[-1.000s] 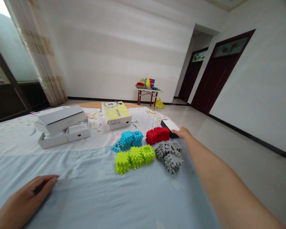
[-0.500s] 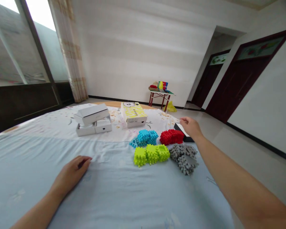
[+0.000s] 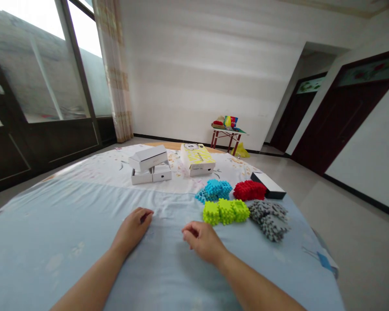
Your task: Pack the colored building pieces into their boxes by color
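Observation:
My left hand (image 3: 133,230) rests on the light blue cloth (image 3: 84,224) with its fingers curled; whether anything is in them is hidden. My right hand (image 3: 205,240) is held above the cloth, left of the green pieces, fingers curled together, and what they hold, if anything, cannot be made out. Closest to it lie bright green knobbly pieces (image 3: 226,211) in a row. Behind them are blue pieces (image 3: 215,190), with red pieces (image 3: 249,190) to their right. Gray pieces (image 3: 269,218) form a pile at the right. A black-and-white box (image 3: 269,185) lies behind that pile.
Stacked white boxes (image 3: 149,158) stand at the back left of the table, beside a yellow-and-white box (image 3: 197,159). Beyond the table, a small table (image 3: 228,131) with colorful items stands by the wall. A blue tag (image 3: 324,261) shows at the right edge.
My right hand has moved left and nearer, from the black-and-white box to beside the green pieces. The view has shifted, so the table's objects appear farther right. My left hand stays on the cloth.

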Action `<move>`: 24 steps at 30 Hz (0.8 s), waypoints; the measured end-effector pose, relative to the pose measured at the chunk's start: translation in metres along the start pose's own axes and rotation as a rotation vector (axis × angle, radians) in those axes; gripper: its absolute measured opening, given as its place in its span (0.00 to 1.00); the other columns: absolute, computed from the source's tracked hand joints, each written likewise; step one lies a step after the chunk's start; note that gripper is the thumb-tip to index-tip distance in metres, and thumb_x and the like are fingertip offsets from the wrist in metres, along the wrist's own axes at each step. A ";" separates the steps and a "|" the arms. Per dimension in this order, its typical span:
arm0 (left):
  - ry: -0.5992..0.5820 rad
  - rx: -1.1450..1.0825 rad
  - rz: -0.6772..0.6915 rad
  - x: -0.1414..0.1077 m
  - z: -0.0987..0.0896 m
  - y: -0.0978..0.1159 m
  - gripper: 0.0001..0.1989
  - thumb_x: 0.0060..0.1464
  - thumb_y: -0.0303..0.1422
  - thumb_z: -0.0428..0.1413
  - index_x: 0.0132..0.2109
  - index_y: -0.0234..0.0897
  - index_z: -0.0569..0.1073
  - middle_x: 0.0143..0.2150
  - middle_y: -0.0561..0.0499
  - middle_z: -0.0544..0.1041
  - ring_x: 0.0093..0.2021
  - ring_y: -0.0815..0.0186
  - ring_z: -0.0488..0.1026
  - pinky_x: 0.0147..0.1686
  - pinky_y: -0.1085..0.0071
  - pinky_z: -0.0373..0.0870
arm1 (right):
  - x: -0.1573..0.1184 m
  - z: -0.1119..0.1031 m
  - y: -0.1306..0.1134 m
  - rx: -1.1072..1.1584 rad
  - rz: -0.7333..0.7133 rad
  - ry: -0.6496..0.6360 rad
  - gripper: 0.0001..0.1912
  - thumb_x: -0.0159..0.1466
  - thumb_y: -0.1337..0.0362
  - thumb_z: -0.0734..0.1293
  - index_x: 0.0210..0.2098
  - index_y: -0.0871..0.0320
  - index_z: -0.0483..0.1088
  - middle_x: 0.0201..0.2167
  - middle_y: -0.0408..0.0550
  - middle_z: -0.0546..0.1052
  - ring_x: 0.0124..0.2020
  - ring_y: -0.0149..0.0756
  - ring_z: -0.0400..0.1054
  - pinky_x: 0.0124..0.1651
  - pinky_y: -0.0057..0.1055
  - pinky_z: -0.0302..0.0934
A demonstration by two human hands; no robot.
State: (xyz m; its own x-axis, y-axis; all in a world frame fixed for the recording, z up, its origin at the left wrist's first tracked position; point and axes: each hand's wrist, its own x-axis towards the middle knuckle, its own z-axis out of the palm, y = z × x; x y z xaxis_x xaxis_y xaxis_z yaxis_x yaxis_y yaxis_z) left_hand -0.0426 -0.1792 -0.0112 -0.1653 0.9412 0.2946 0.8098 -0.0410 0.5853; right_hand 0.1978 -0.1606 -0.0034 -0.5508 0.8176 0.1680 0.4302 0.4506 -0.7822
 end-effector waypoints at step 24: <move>-0.019 -0.292 -0.279 0.175 0.081 0.051 0.18 0.46 0.34 0.50 0.43 0.28 0.71 0.35 0.42 0.76 0.31 0.64 0.74 0.29 0.72 0.66 | -0.009 0.014 0.009 -0.156 -0.102 -0.102 0.12 0.58 0.63 0.59 0.36 0.54 0.73 0.31 0.42 0.77 0.31 0.30 0.69 0.32 0.23 0.56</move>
State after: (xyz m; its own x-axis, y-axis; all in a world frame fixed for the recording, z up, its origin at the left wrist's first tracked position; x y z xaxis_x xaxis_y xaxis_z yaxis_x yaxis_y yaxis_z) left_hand 0.0155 0.0107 0.0090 -0.3433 0.9357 0.0815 0.5405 0.1259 0.8319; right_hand 0.1962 -0.1692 -0.0201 -0.6632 0.7280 0.1736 0.4696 0.5854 -0.6608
